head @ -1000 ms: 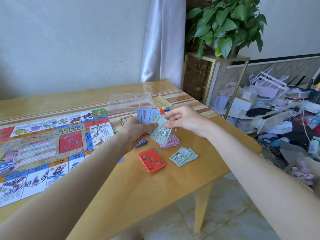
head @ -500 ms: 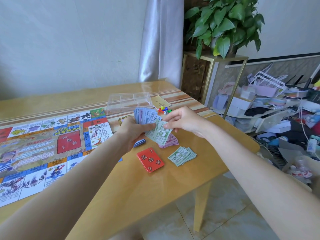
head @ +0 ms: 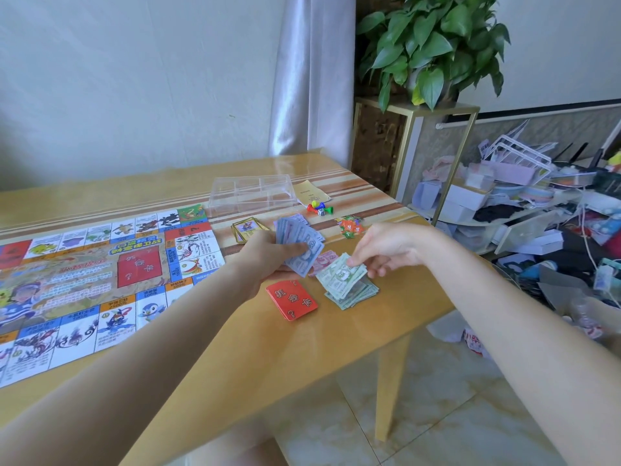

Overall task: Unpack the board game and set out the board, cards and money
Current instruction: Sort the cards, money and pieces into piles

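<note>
Moved the green note (head: 341, 274) off the left hand (head: 265, 257)'s fan, right hand (head: 386, 250) pinching it just above the green pile (head: 353, 290) on the worktop (head: 235, 348). Left gripping blue notes (head: 300, 243). Board (head: 100, 274) laid out already; sorting money now, probably.

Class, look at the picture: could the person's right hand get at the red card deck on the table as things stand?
Probably yes, once freed: the red card deck lies uncovered just left of the right hand, which pinches green notes over the green pile.
</note>
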Tool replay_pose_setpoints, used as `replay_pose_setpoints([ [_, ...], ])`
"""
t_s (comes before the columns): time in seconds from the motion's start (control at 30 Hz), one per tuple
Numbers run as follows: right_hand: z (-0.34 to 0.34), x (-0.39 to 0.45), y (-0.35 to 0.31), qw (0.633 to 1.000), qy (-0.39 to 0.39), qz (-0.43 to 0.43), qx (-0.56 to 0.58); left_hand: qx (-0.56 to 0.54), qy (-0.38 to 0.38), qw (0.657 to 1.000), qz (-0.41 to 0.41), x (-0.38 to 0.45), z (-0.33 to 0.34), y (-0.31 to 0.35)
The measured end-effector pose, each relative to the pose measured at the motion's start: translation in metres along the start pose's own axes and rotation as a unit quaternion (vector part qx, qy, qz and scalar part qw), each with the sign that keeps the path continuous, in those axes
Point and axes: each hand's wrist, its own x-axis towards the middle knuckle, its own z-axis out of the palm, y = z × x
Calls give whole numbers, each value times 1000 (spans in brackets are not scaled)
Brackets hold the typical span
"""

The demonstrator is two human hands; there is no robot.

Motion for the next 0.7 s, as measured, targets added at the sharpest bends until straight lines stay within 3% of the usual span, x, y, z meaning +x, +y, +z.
replay_pose_setpoints([
  [0.13, 10, -4, 6, 991, 47, 42, -116, 39, -42, 998, 5, -13, 13, 5],
  [0.23, 19, -5, 8, 960, 77, 51, -264, 71, -70, 995, -20, -22, 19, 3],
  [0.3, 20, -10, 6, 927, 122, 38, -352, 76, -75, 994, -35, -26, 20, 1],
  [0.37, 18, -15, 4, 917, 148, -4, -371, 68, -69, 994, -45, -28, 21, 0],
  [0.47, 18, -23, -1, 938, 48, -66, -338, 40, -65, 995, -57, -29, 22, 0],
  [0.53, 22, -26, -2, 920, -21, -61, -387, 26, -67, 995, -68, -30, 23, 1],
  [0.6, 26, -25, 2, 894, -22, -66, -444, 22, -69, 995, -73, -29, 26, 0],
  [0.7, 27, -23, 9, 896, 0, -99, -432, 11, -68, 994, -83, -28, 29, -4],
])
